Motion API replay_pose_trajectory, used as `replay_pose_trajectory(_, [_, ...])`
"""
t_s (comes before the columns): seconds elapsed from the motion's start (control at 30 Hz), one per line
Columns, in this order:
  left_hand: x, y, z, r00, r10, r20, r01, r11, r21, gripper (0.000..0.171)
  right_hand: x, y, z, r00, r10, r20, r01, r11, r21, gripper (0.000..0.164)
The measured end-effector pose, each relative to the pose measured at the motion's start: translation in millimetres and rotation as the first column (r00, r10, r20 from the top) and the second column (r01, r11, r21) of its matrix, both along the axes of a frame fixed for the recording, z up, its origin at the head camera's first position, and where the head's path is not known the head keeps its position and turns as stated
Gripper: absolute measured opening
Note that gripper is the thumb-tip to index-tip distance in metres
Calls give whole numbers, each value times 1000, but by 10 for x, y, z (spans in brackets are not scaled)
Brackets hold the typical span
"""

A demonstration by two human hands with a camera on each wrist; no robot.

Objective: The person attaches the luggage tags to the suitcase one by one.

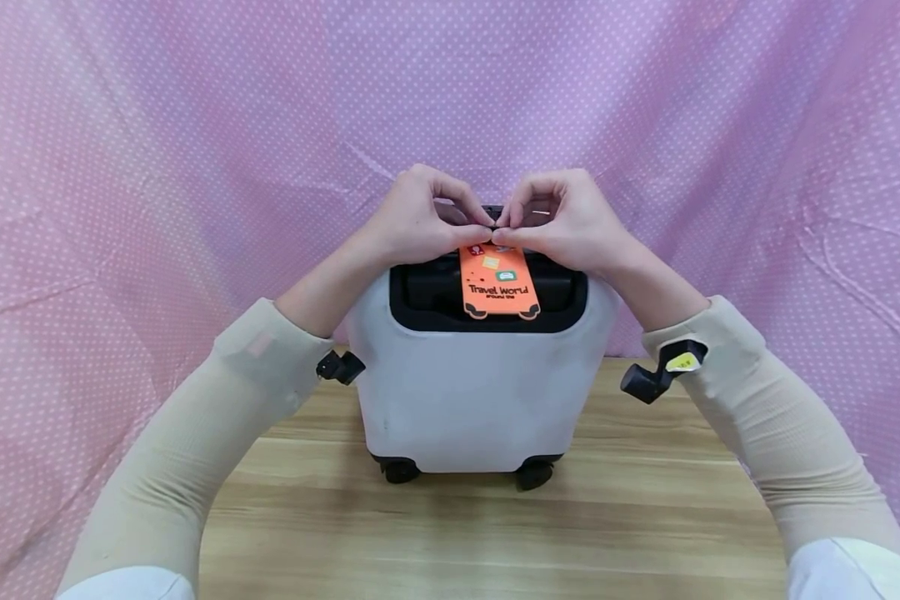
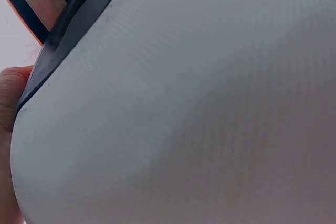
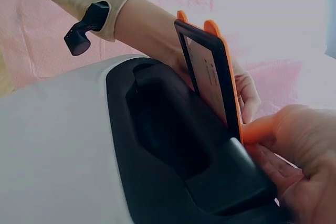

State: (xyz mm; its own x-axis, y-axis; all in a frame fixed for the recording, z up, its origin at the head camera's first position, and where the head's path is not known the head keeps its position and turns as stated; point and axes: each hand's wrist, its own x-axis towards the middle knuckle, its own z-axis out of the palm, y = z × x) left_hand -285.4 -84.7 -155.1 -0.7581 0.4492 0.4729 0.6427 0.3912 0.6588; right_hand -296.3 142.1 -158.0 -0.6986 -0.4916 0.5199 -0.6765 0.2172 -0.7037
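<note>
A white suitcase (image 1: 472,392) stands upright on its black wheels. Over its black handle recess (image 1: 420,296) lies an orange luggage tag (image 1: 498,287), printed "Travel World" with small coloured stickers. At the tag's upper end, my left hand (image 1: 427,217) pinches with thumb and fingertips. My right hand (image 1: 566,217) pinches right beside it, the two thumbs almost meeting. What little shows between the fingertips is small and dark; the tag's fastening is mostly hidden. In the right wrist view the tag (image 3: 212,72) stands tilted up, its black-framed card side showing.
Wood-grain tabletop (image 1: 487,542) lies under the suitcase. A pink and purple dotted cloth (image 1: 450,92) hangs behind and at both sides. Black camera mounts (image 1: 648,379) stick out from both sleeves near the suitcase's sides. White suitcase shell (image 2: 173,103) fills most of the left wrist view.
</note>
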Motion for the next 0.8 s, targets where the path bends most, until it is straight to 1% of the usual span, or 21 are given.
replay_pose_trajectory(0.13, [4, 8, 3, 1000, -1, -23, 0, 1000, -4, 6, -3, 11, 17, 1000, -6, -7, 7, 999, 37, 12])
replay_pose_trajectory(0.23, [4, 12, -1, 999, -1, -34, 0, 1000, -2, 7, -6, 18, 23, 1000, 5, -12, -4, 998, 60, 8])
replay_pose_trajectory(0.3, [5, 14, -5, 999, 2, -43, -3, 1000, -2, 8, -14, 22, 23, 1000, 20, -17, -19, 998, 68, 7])
replay_pose_trajectory(0.43, [6, 12, -12, 996, 4, -92, -6, 1000, -27, 6, -23, 24, 25, 998, 58, -24, -56, 995, 78, 5])
replay_pose_trajectory(0.63, [1, 16, -28, 985, -9, -174, 1, 999, -49, 6, -27, 25, 23, 994, 108, -8, -107, 993, 43, 6])
replay_pose_trajectory(0.8, [1, 19, -40, 979, -10, -203, -2, 998, -59, 6, -32, 30, -9, 993, 118, 3, -118, 993, -6, 9])
